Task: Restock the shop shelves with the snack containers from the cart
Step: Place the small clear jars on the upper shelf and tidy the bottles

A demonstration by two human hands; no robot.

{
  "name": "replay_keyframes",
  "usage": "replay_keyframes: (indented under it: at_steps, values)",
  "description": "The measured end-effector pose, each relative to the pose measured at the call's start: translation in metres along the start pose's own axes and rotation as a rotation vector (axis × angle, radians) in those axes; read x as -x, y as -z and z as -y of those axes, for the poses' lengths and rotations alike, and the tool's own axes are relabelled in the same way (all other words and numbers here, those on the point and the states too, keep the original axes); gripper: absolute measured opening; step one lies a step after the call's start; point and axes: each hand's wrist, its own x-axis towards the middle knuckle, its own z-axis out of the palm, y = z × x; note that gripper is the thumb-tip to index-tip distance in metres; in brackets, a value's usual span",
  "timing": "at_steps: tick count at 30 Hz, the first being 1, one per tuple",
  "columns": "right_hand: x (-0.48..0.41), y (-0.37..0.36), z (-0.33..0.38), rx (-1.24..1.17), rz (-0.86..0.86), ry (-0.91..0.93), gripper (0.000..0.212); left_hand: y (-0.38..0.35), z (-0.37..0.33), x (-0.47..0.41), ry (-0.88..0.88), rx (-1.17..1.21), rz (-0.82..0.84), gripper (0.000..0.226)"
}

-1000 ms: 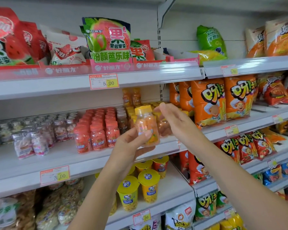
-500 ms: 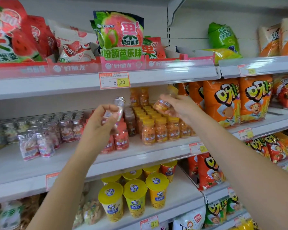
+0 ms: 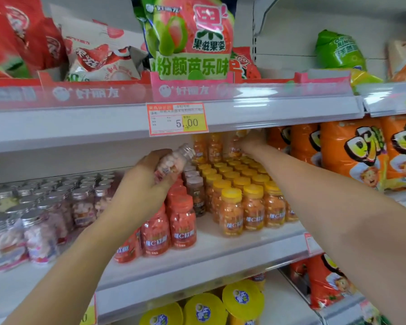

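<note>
Here, both hands at the jar shelf point(image 3: 232, 245).
Left hand point(image 3: 145, 181) grips a tilted silver-capped jar point(image 3: 174, 160) over the red-capped jars point(image 3: 182, 224); right hand point(image 3: 252, 143), grip unclear, meets an orange jar point(image 3: 234, 146) far back, tight under the upper shelf point(image 3: 267, 111).

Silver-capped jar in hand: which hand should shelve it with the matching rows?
Left, probably. The left hand grips the silver-capped jar, and the silver-capped rows sit on its side. The right hand is deep at the back of the shelf, beyond the yellow-capped jars.
</note>
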Motion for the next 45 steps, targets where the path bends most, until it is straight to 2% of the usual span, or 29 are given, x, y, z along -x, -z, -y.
replay_keyframes:
  at_steps: [4, 13, 20, 24, 26, 29, 32, 35, 36, 37, 39, 41, 42, 43, 45]
  values:
    - [-0.018, -0.012, -0.006, -0.005, 0.050, -0.026, 0.073, -0.005, 0.014, -0.003, 0.063, 0.056, 0.034, 0.036]
    - [-0.033, -0.017, -0.004, -0.080, 0.243, -0.024, 0.037, -0.004, 0.021, -0.003, 0.064, 0.091, 0.015, 0.036]
    - [-0.029, -0.015, 0.000, -0.061, 0.382, -0.127, 0.034, -0.010, 0.021, -0.008, 0.075, 0.143, 0.025, 0.035]
    - [-0.018, -0.008, -0.001, -0.120, 0.372, -0.168, 0.009, -0.013, 0.020, -0.012, 0.091, 0.130, 0.044, 0.037]
    - [-0.011, -0.001, -0.001, -0.170, 0.353, -0.167, 0.017, -0.013, 0.017, -0.013, 0.104, 0.109, 0.048, 0.036]
    - [0.010, 0.014, 0.007, -0.185, 0.312, -0.086, 0.025, -0.009, 0.009, -0.009, 0.110, 0.080, 0.053, 0.037]
    - [0.043, 0.034, 0.017, -0.036, 0.269, 0.081, 0.027, 0.002, -0.007, 0.007, 0.134, 0.113, 0.074, 0.032]
    - [0.080, 0.057, 0.021, 0.209, 0.377, 0.263, 0.012, 0.016, -0.021, 0.031, 0.170, 0.151, 0.078, 0.025]
    - [0.096, 0.065, 0.022, 0.266, 0.411, 0.323, 0.020, 0.020, -0.026, 0.040, 0.183, 0.172, 0.073, 0.024]
    - [0.113, 0.072, 0.023, 0.250, 0.418, 0.365, 0.027, 0.024, -0.030, 0.049, 0.197, 0.197, 0.071, 0.025]
    - [0.154, 0.082, 0.032, -0.017, 0.463, 0.426, 0.027, 0.029, -0.036, 0.066, 0.223, 0.270, 0.052, 0.027]
    - [0.193, 0.086, 0.050, -0.333, 0.663, 0.420, 0.032, 0.031, -0.040, 0.081, 0.234, 0.373, 0.014, 0.031]
    - [0.205, 0.085, 0.058, -0.397, 0.740, 0.438, 0.037, 0.030, -0.040, 0.087, 0.226, 0.426, -0.002, 0.033]
    - [0.217, 0.081, 0.067, -0.394, 0.770, 0.477, 0.038, 0.031, -0.039, 0.094, 0.228, 0.474, -0.025, 0.034]
    - [0.233, 0.068, 0.088, -0.299, 0.727, 0.596, 0.036, 0.040, -0.030, 0.106, 0.253, 0.522, -0.091, 0.035]
